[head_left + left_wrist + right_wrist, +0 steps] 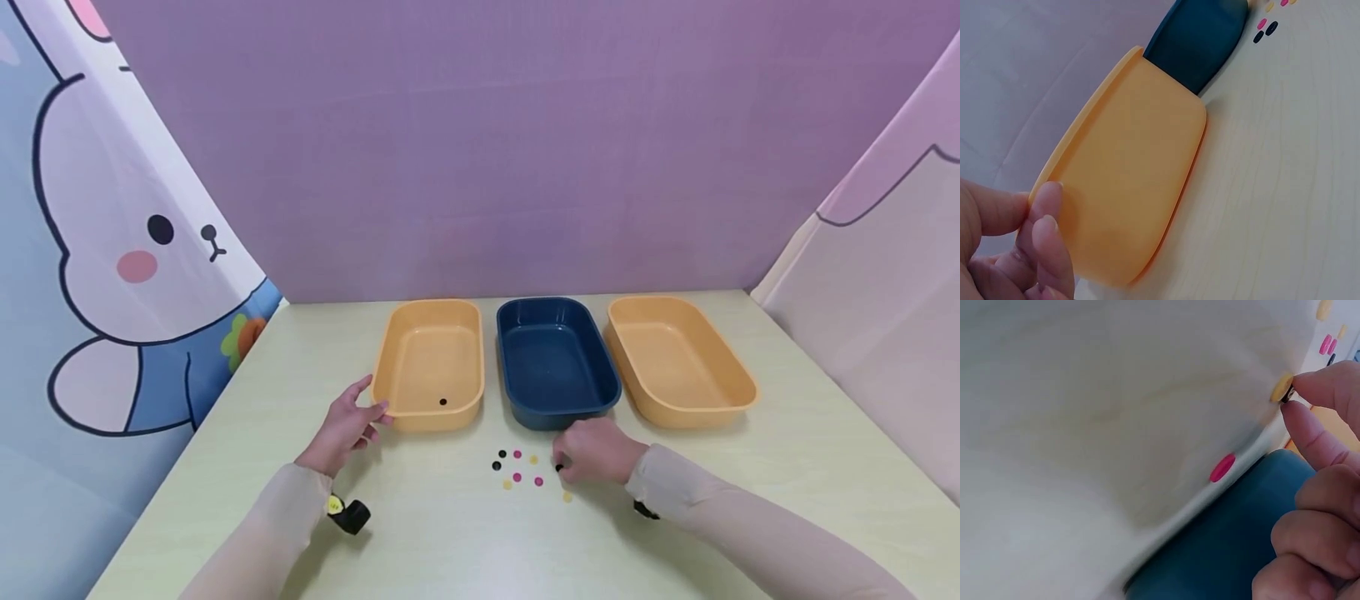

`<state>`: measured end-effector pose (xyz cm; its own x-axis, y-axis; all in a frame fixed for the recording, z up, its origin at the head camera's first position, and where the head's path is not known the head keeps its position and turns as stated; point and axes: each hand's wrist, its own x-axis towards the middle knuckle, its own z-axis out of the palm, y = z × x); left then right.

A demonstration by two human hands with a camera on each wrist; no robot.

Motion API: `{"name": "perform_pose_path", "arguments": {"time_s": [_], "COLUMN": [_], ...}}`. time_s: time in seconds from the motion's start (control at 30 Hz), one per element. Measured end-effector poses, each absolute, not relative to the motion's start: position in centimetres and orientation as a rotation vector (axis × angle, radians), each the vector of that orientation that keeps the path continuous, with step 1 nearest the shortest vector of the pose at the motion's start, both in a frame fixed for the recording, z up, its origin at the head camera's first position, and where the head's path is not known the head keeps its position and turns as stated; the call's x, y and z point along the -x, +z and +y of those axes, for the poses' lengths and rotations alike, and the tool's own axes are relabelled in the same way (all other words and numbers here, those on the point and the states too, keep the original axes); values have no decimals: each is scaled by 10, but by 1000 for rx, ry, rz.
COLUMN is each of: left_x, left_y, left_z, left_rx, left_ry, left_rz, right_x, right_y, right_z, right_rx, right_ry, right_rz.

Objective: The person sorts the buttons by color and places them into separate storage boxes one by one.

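My left hand grips the near left corner of the left yellow tray, thumb over the rim and fingers against the outer wall, as the left wrist view shows. One black button lies inside that tray. Just in front of the blue tray, my right hand pinches another black button between thumb and index finger, its other fingers curled. A yellow button shows right behind it in the right wrist view. Left of this hand lie several loose buttons: black, pink and yellow.
A second yellow tray stands right of the blue one, so the trays form a row along the back of the pale table. Behind them hangs a purple cloth. One yellow button lies nearer the front.
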<state>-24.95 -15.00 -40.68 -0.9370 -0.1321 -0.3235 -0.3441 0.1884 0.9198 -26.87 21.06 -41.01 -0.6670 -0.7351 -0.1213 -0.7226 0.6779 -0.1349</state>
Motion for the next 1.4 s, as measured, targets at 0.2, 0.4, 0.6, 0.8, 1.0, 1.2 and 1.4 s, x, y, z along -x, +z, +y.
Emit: {"name": "perform_pose_path", "arguments": {"time_s": [0.2, 0.4, 0.6, 0.8, 1.0, 1.2, 1.4], "left_x": [249, 251, 251, 252, 250, 249, 249], "left_y": [-408, -407, -407, -407, -407, -408, -408], "left_z": [-150, -150, -150, -151, -153, -155, -154], "left_rx": [475, 472, 465, 452, 489, 480, 453], "left_ry": [1838, 1836, 1855, 1884, 1866, 1903, 1909], "left_rz": [2281, 2283, 2273, 2270, 2277, 2256, 2255], "right_x": [268, 269, 271, 272, 272, 272, 271], "right_y": [-412, -413, -413, -415, -413, -400, -377], "right_z": [208, 206, 203, 204, 201, 195, 187], "right_rx": [1193, 1380, 1394, 1437, 1497, 1572, 1603], "right_ry": [-89, -34, 42, 54, 40, -11, -71], "right_rz": [2721, 2737, 2720, 2742, 2723, 2756, 2793]}}
